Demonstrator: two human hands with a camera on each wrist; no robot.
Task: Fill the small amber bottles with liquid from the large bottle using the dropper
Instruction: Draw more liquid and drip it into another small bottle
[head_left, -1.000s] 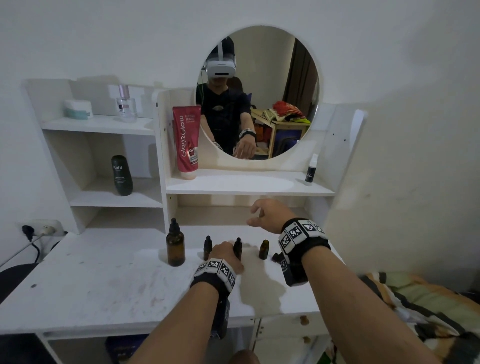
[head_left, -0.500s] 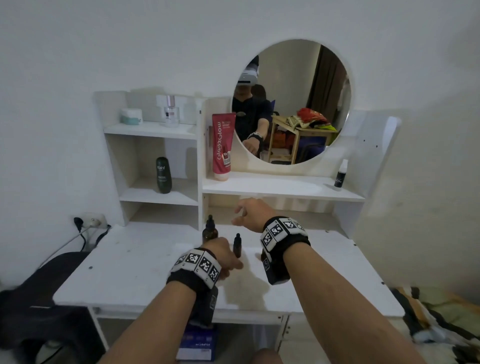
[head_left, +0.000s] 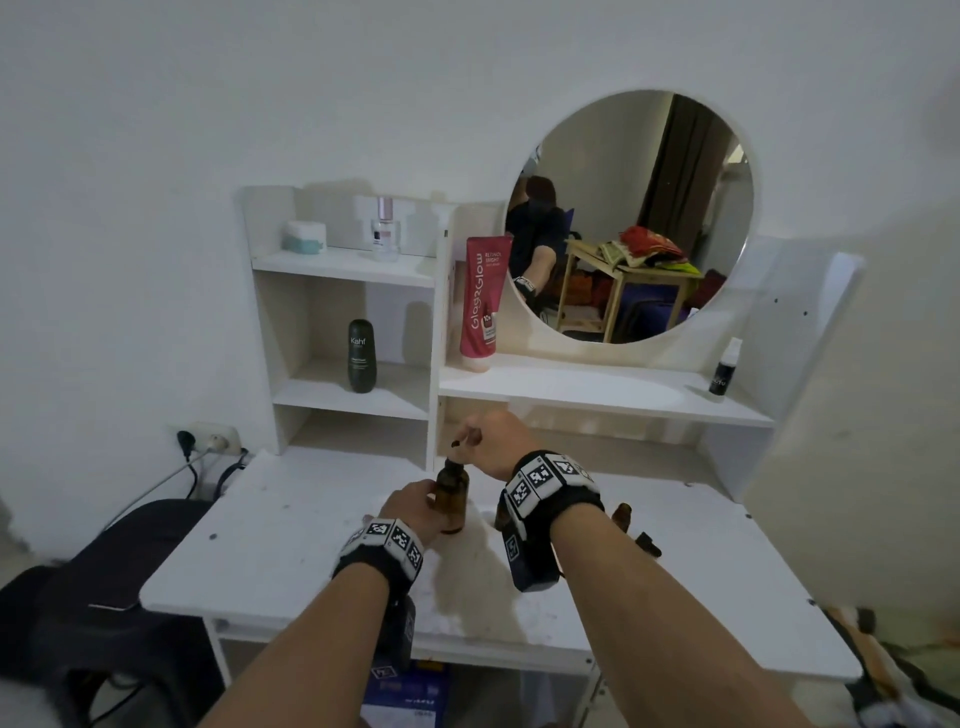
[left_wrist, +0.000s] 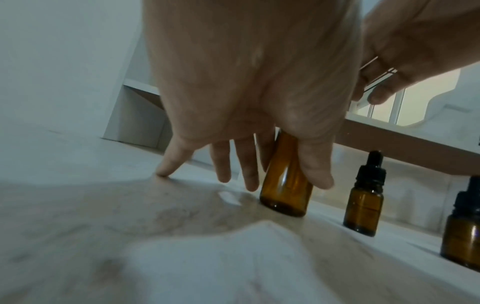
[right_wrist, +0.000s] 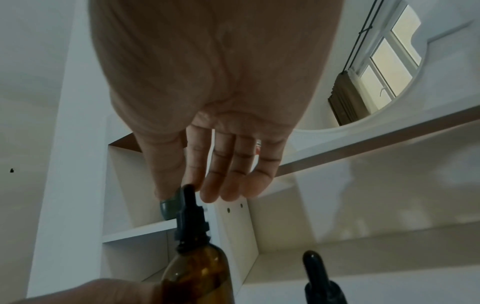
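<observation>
The large amber bottle (head_left: 452, 501) with a black dropper cap (right_wrist: 191, 222) stands upright on the white desk (head_left: 291, 530). My left hand (head_left: 410, 508) grips its body between thumb and fingers, as the left wrist view shows on the bottle (left_wrist: 285, 185). Above it, my right hand (head_left: 491, 441) pinches the dropper's rubber bulb (right_wrist: 188, 190) between thumb and index finger. Two small amber bottles with droppers (left_wrist: 363, 205) (left_wrist: 462, 232) stand to the right. Another small bottle (head_left: 622, 515) shows past my right wrist.
A loose black cap (head_left: 649, 543) lies on the desk at the right. White shelves behind hold a dark green bottle (head_left: 362, 364), a pink tube (head_left: 480, 304) and a small spray bottle (head_left: 723, 371). A round mirror (head_left: 631, 218) hangs above. A dark seat (head_left: 104, 561) stands at the left.
My left hand left the small bottles and took hold of the large bottle. My right hand moved left and down onto its dropper. The head view shifted left and back.
</observation>
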